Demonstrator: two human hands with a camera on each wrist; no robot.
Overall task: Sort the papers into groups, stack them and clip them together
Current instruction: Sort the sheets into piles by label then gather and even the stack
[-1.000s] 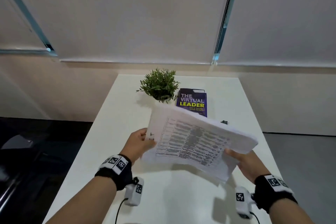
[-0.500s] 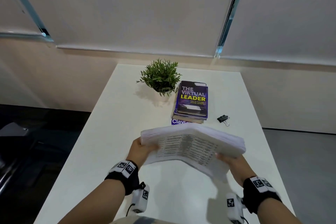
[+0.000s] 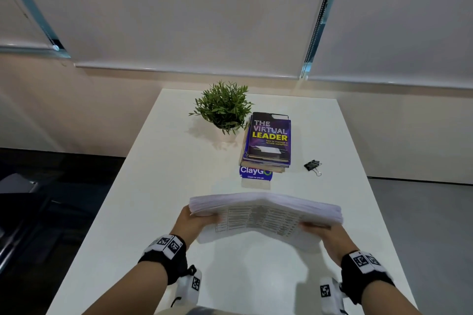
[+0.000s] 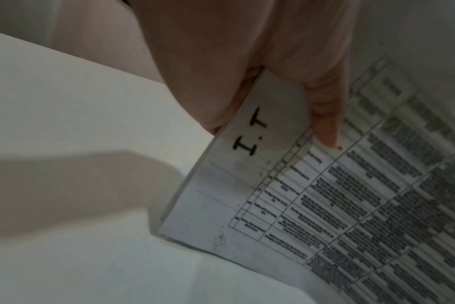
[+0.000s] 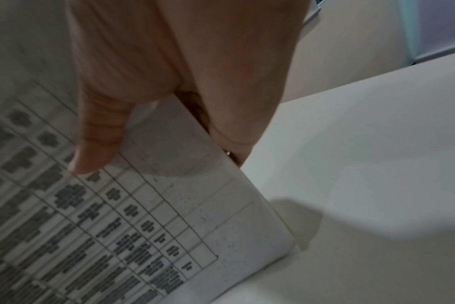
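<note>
A thick stack of printed papers (image 3: pixel 266 215), with a table of text on the sheet facing me, stands tilted on its long lower edge on the white table (image 3: pixel 158 186). My left hand (image 3: pixel 190 222) grips its left end, thumb (image 4: pixel 325 127) on the printed face beside a handwritten "I.T" mark (image 4: pixel 249 135). My right hand (image 3: pixel 325 234) grips the right end, thumb (image 5: pixel 96 152) pressed on the same paper stack (image 5: pixel 148 216). A black binder clip (image 3: pixel 313 166) lies loose on the table, beyond the stack to the right.
A small potted plant (image 3: pixel 225 110) stands at the far middle of the table. Beside it lies a pile of books (image 3: pixel 268 140) topped by a purple one, with a blue "ClayGo" card (image 3: pixel 256 174) in front. Dark floor drops off at the left edge.
Both hands have brought the stack down from a raised tilt toward me until its lower edge meets the table. The view has shifted, showing the books and clip.
</note>
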